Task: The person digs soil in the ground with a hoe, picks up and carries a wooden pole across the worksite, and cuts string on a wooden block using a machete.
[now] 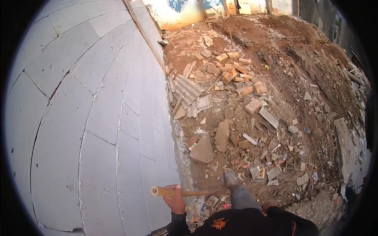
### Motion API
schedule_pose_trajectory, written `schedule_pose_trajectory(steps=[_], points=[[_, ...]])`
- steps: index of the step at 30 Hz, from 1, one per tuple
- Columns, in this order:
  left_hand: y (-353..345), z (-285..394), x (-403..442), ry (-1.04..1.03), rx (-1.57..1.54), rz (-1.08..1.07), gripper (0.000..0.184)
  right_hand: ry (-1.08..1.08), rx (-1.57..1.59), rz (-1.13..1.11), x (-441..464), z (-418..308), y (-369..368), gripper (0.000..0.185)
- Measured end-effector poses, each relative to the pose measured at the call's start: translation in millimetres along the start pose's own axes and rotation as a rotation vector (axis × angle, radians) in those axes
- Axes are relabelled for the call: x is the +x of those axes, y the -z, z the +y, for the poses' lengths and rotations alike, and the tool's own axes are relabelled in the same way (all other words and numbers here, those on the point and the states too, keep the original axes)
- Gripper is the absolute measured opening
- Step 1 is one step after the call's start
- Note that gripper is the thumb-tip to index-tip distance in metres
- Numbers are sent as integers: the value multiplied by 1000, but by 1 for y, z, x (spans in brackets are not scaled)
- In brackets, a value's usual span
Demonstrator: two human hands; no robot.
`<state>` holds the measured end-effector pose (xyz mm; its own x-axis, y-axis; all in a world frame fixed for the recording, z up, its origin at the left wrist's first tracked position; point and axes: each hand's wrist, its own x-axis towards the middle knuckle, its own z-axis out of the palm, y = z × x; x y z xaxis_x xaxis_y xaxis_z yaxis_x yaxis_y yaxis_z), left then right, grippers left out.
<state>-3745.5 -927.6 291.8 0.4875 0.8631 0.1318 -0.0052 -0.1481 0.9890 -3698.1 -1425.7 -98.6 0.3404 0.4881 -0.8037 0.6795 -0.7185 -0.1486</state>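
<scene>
My left hand [175,199] is closed round a bamboo pole [197,193] near its hollow cut end, beside the foot of the grey block wall [106,118]. The pole runs to the right, toward my lower leg. Close to my dark shirt [240,222], my right hand [268,206] shows only in small part at the lower right; its fingers cannot be made out. A bare foot [229,177] stands on the rubble just beyond the pole.
Broken bricks [230,73] lie in a heap ahead. Corrugated roofing pieces [188,92] rest by the wall, near a large flat stone [202,149]. A concrete slab [345,145] lies at the right. A stick [231,36] stands upright in the soil farther off.
</scene>
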Motion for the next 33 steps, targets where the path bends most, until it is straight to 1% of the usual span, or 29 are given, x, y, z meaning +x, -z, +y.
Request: schedule_pose_trajectory(steps=[1,2,4,5,6,8,9,10,11,13,14,16,17,20,21,22,23,24,25,26,27,28,29,30,31,32,33], points=[[-29,-4,40,66,-4,-2,12,-26,74,-34,17,8,31,33],[-56,-7,78,50,6,-12,12,-57,141,-64,32,19,63,33],[-97,-10,138,84,24,-30,13,-164,316,-70,68,42,130,32],[-110,-7,161,98,29,-33,13,-247,463,-50,84,54,161,31],[-124,4,185,89,37,-28,13,-368,699,2,96,66,194,31],[-146,19,227,59,27,-12,14,-593,1285,209,118,86,265,30],[-154,26,245,22,-3,50,15,-614,1431,309,130,95,300,30],[-159,33,262,-14,-31,110,15,-602,1463,381,138,103,333,30],[-164,41,279,-22,-35,115,15,-573,1409,419,147,110,367,30],[-176,55,307,-36,-51,209,15,-503,1241,523,161,125,428,34],[-182,62,320,-35,-57,214,15,-503,1233,527,164,130,454,34],[-194,75,350,-83,-107,241,15,-396,1240,526,172,124,522,31],[-200,78,367,-87,-115,246,15,-397,1259,482,173,120,556,32],[-220,77,422,-90,-95,240,15,-366,1229,441,209,115,622,34],[-229,74,441,-62,-99,218,15,-418,1227,502,222,108,639,33],[-239,69,464,-37,-106,194,15,-418,1229,517,235,108,656,33],[-246,56,488,-48,-118,185,15,-472,1171,366,245,108,673,32],[-250,36,513,-49,-65,164,15,-523,1113,217,253,105,691,32],[-255,19,541,-53,-14,141,15,-558,1147,270,259,99,702,34],[-263,8,570,-74,-29,123,15,-590,1186,326,264,89,713,35],[-270,1,595,-25,-31,101,15,-647,1225,290,263,78,730,36],[-280,8,619,36,-33,86,15,-709,1253,249,262,75,744,38],[-285,15,643,44,-38,76,15,-723,1256,250,263,74,757,38],[-290,30,663,54,-26,30,15,-446,701,-22,272,84,761,35],[-295,44,681,60,-17,-15,15,-138,142,-103,281,94,765,33],[-302,54,700,64,-20,-24,15,-70,8,-19,283,99,771,31],[-309,62,718,63,-50,-41,15,-176,150,70,282,106,781,29]])
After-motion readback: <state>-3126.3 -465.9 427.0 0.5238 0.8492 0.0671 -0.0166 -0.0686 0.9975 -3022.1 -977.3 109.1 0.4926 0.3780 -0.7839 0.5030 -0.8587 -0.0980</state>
